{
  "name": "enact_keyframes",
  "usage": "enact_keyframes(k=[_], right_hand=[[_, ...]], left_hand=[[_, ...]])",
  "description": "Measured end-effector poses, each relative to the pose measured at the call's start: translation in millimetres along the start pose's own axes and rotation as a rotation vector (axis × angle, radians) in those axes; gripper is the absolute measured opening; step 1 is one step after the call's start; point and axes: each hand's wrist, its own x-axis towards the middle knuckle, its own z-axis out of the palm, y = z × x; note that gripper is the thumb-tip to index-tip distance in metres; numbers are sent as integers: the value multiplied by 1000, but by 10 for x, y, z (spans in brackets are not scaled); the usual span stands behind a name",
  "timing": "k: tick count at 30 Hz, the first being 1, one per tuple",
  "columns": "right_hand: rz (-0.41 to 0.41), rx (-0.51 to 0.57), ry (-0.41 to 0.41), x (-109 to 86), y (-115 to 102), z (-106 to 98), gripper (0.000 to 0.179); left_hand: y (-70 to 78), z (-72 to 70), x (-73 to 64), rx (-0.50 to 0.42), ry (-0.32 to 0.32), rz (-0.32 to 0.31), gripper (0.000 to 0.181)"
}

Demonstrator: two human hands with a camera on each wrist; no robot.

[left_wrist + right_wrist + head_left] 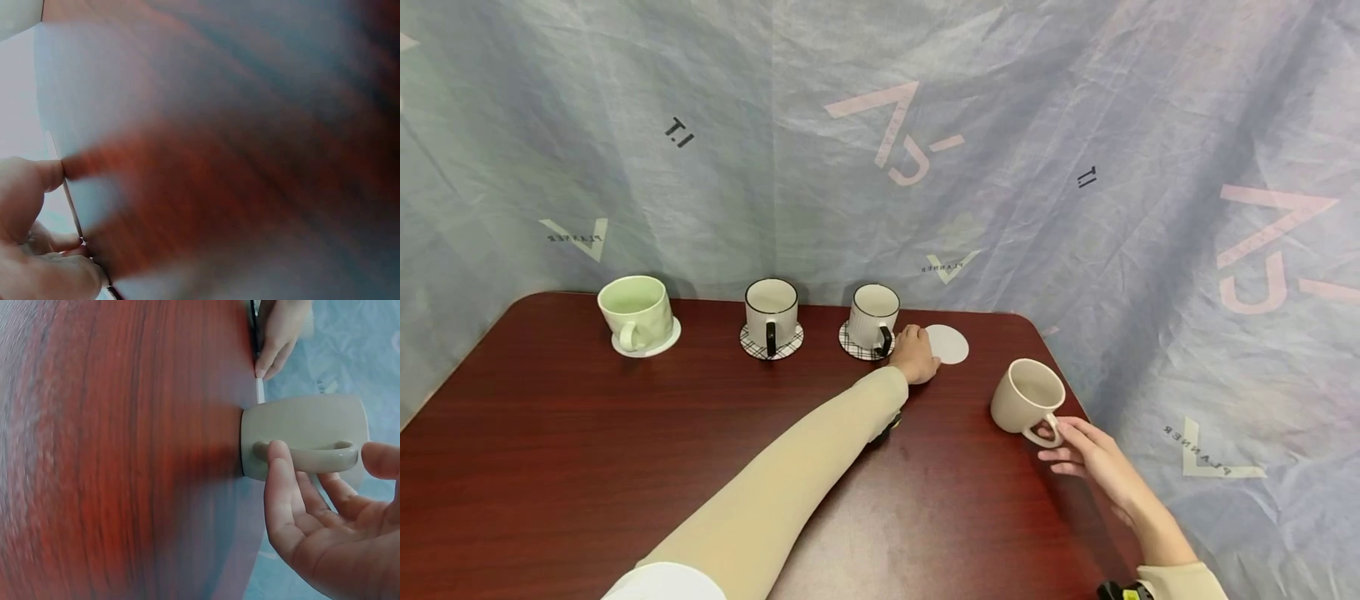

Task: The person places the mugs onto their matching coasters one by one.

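Note:
My left hand [914,356] is at the left edge of a round white coaster [948,345]. Its thumb and curled fingers hold the thin edge of this disc in the left wrist view. A beige mug [1028,397] stands upright near the table's right edge, its handle turned toward my right hand [1093,457]. One fingertip touches the lower end of the handle [312,459] in the right wrist view. Other fingers are partly hidden behind the handle, and the thumb is apart from it.
Beside the left hand, a black-rimmed white mug [874,317] stands on a checked coaster [853,347]. A similar mug [771,310] stands left of it, then a green mug [636,312] on a white coaster. A printed curtain [760,150] hangs behind the reddish-brown table [625,450].

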Motion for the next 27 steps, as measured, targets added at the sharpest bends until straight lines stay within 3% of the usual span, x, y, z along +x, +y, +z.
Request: enact_keyframes(k=[12,19,27], right_hand=[[15,182,-58,76,35,49,34],[34,236,-79,83,27,44,29],[24,277,-108,95,33,35,29]], left_hand=[[34,-57,-99,39,44,18,66],[46,-66,-92,33,-13,-5,70],[70,-124,-191,32,-9,-2,69]])
